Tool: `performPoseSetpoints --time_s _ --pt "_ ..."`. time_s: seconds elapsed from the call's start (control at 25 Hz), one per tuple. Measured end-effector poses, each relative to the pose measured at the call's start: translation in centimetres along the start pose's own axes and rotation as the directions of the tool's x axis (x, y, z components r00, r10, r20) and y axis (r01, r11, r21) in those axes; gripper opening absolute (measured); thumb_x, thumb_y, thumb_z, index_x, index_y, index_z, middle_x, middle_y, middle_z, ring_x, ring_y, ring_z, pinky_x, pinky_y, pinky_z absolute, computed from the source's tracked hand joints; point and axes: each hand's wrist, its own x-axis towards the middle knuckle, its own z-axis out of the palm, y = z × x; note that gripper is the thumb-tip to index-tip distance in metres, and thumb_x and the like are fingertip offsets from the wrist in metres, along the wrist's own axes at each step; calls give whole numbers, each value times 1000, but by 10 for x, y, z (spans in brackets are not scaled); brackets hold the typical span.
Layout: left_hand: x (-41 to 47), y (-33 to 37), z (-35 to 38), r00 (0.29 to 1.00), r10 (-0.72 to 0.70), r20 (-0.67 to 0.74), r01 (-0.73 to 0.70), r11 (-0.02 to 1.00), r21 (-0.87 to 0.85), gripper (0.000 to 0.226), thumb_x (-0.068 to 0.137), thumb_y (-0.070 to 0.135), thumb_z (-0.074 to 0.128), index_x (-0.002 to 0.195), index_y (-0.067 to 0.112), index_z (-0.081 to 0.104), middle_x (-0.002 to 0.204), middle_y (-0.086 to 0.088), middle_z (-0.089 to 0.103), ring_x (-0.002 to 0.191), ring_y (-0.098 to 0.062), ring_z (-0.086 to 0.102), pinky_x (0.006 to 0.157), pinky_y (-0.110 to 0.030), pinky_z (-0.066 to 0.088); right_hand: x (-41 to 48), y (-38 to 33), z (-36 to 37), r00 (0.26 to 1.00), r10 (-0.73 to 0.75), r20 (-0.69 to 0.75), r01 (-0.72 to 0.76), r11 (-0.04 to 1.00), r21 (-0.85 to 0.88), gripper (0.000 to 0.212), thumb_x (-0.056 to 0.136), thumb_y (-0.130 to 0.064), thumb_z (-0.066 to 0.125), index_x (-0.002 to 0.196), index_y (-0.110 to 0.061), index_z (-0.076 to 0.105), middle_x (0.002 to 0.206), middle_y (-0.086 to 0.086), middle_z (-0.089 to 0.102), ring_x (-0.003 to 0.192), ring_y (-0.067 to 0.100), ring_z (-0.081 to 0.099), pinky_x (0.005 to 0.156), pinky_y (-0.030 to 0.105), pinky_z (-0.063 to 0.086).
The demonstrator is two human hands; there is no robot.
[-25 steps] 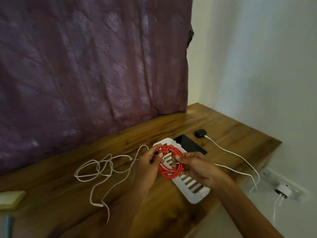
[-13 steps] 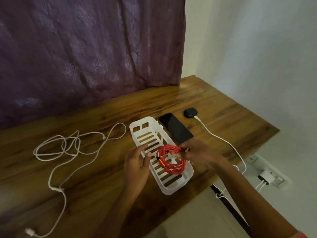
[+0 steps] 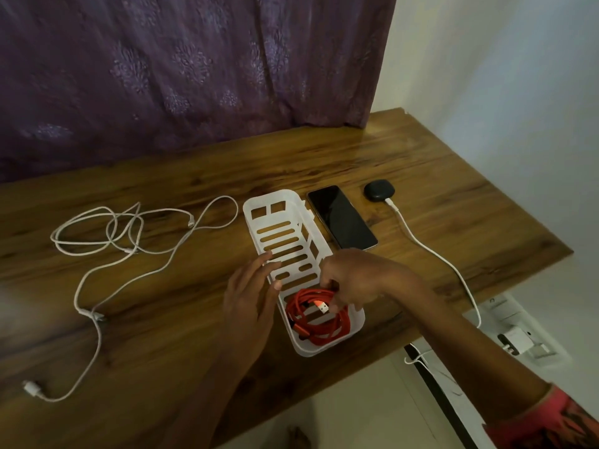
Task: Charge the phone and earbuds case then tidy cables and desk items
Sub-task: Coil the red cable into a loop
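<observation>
A coiled red cable (image 3: 319, 322) lies in the near end of a white slotted basket (image 3: 259, 204) on the wooden desk (image 3: 421, 163). My right hand (image 3: 359, 277) reaches into the basket with curled fingers and pinches the coil beside its white plug. At the basket's left rim my left hand (image 3: 249, 299) rests with straight fingers. A black phone (image 3: 342, 218) lies face up just right of the basket. Behind it sits a black earbuds case (image 3: 378, 190) with a white charging cable (image 3: 431, 251) plugged in.
A long loose white cable (image 3: 129, 251) sprawls tangled over the desk's left half, one plug near the front edge. A white charger (image 3: 515, 340) sits in a wall socket low on the right. A purple curtain (image 3: 194, 76) hangs behind the desk.
Both hands brought the red coil down from above the basket and set it into the near end. My left hand let go and opened at the rim. The view tilted downward.
</observation>
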Motion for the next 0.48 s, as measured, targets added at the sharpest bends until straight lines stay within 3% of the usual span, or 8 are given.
performPoseSetpoints --time_s 0.08,0.24,0.32,0.48 --pt "-1 -1 2 1000 -9 -2 9 1000 -27 63 88 63 15 130 26 46 144 9 37 137 -14 28 107 -32 23 5 -5 -3 999 5 50 -2 998 -60 34 85 -19 62 116 -4 57 114 10 62 101 21 61 77 21 47" --pt "-2 4 2 1000 -8 -15 7 997 -75 64 87 63 16 131 26 44 140 18 29 135 -9 26 106 -31 24 21 -13 4 994 52 92 -40 991 -131 33 91 -14 53 122 -4 49 117 11 59 94 19 58 80 25 45" --pt "-2 6 1 1000 -13 -13 12 997 -80 60 88 59 20 130 25 45 140 17 30 135 -8 26 106 -32 25 28 -18 9 992 85 97 -66 981 -180 35 92 -11 51 126 -3 46 123 13 56 104 22 58 86 29 47" --pt "-1 3 2 1000 -15 -2 15 998 -67 61 89 59 19 130 23 46 145 5 37 136 -15 30 106 -33 25 29 -25 16 993 116 -35 -120 981 -153 39 93 -11 49 130 -1 42 132 14 49 118 27 52 99 34 41"
